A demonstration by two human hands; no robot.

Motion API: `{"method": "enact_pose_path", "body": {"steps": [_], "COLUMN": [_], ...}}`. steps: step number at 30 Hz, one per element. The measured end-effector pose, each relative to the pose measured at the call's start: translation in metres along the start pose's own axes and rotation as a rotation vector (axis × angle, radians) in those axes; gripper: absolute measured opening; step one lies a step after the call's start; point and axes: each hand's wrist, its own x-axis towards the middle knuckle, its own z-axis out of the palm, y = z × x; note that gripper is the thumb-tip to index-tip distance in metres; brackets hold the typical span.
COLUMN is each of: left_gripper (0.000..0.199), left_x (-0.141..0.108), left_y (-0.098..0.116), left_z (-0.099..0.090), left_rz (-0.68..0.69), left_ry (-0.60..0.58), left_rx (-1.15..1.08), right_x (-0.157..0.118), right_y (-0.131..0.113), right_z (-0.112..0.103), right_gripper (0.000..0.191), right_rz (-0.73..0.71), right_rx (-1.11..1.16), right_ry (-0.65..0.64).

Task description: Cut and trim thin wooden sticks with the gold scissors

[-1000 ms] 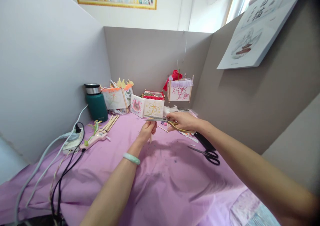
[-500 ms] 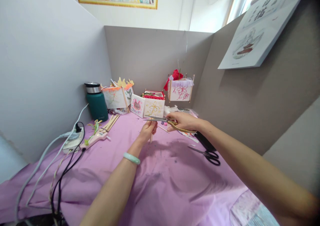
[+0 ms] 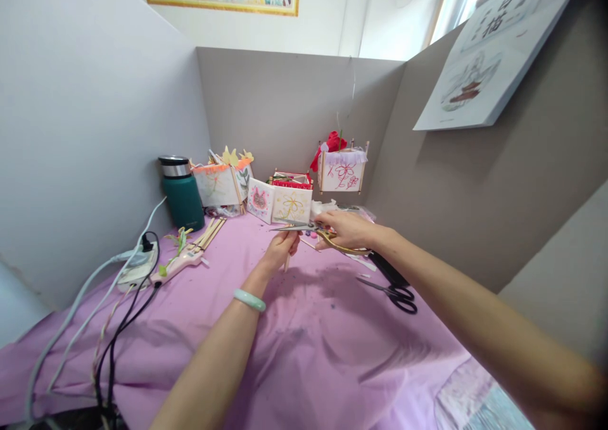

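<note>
left hand point(image 3: 280, 247) grip: wooden stick point(image 3: 287, 263) upright | right hand point(image 3: 346, 229) grip: gold scissors point(image 3: 304, 227), blades pointing left

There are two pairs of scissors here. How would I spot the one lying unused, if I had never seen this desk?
Start at the purple cloth covering the desk and look toward its right side, by the grey partition wall. The black-handled scissors lie flat there, beyond the right hand. Unlike the gold-handled scissors gripped in that hand, these are dark all over and nobody touches them.
</note>
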Motion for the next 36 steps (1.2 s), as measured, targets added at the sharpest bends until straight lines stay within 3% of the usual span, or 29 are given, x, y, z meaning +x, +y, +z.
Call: {"method": "enact_pose_path", "body": {"steps": [10,20,36], "left_gripper": [0.036,0.037,0.037], "left_x": [0.001,0.005,0.003], "left_y": [0.001,-0.004,-0.001], "left_z": [-0.001,-0.002,-0.001], "left_rz": [-0.018,-0.039,-0.001], "left_ry": [-0.009,-0.032,-0.009], "left_rx": [-0.025,-0.067,-0.017], "right_x": [0.002,-0.002,-0.004], "right_y": [-0.004,-0.005,-0.013], "right_z": [-0.001,0.005,0.010], "right_gripper": [0.049,0.029,0.031], "right_rz": [0.013,-0.002,0.095], "right_rx": [-0.069,-0.127,-0.214], "right_ry": [-0.042,0.028,0.041]}}
